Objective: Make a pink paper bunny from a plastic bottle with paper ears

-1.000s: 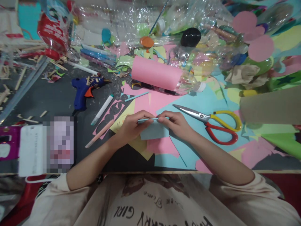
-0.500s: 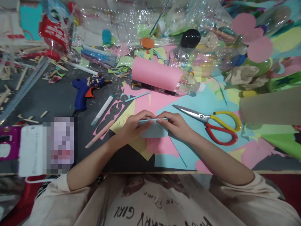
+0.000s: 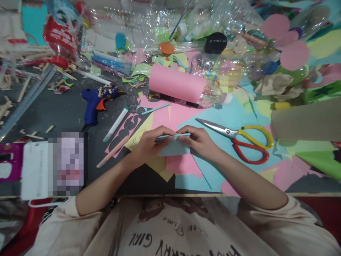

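A piece of light blue paper (image 3: 174, 150) is held up between my two hands, its upper edge rolled or folded over. My left hand (image 3: 151, 144) is closed on the left end of that edge, thumb below and fingers above. On the other end, my right hand (image 3: 195, 138) pinches the same edge, the fingertips of both hands almost meeting. Under them lie pink paper (image 3: 183, 166), yellow paper (image 3: 161, 169) and a larger light blue sheet (image 3: 215, 174). Scissors (image 3: 234, 135) with one yellow and one red handle lie open to the right.
Beyond my hands lies a clear bottle wrapped in pink paper (image 3: 176, 83). At left are a blue glue gun (image 3: 92, 105), a white marker (image 3: 116, 124) and a peach-coloured pen (image 3: 112, 152). Paper scraps, plastic bottles and wood sticks crowd the back; a grey-brown board (image 3: 307, 120) stands at right.
Both hands stay in nearly the same place, with slight finger shifts along the paper's folded edge. A little more of its right end shows. Everything else lies still.
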{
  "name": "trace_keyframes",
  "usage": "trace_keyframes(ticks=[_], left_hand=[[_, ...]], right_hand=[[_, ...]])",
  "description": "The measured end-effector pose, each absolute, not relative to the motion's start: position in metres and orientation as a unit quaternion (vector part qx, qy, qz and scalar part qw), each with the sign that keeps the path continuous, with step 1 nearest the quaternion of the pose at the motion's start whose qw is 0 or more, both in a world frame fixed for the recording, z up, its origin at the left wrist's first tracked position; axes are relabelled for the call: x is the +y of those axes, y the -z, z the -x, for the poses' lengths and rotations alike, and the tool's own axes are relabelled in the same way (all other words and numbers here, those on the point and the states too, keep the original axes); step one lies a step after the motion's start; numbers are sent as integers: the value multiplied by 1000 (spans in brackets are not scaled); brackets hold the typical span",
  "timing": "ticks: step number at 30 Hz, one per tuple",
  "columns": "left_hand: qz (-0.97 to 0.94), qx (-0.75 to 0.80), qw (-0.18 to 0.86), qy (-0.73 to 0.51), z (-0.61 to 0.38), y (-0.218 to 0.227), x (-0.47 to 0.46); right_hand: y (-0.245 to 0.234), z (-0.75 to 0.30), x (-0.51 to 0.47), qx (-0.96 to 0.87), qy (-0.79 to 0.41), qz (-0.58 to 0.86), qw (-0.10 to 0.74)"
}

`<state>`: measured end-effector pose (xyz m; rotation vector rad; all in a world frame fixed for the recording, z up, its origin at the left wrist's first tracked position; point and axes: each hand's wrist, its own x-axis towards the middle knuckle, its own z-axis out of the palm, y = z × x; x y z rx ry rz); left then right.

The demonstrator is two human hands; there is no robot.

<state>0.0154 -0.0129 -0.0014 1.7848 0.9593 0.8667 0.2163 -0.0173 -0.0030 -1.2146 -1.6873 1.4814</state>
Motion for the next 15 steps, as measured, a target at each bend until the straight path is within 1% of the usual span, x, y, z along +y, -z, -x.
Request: trace_keyframes(ticks=[12,15], left_hand=[[-673,450,491,-320,-14,-2,-13],[-672,466,482,-314,-13,-4,-12]], right_hand=[[4,-215,-18,-638,-530,462,314],[5,-215,-18,-629,-523,473,327]])
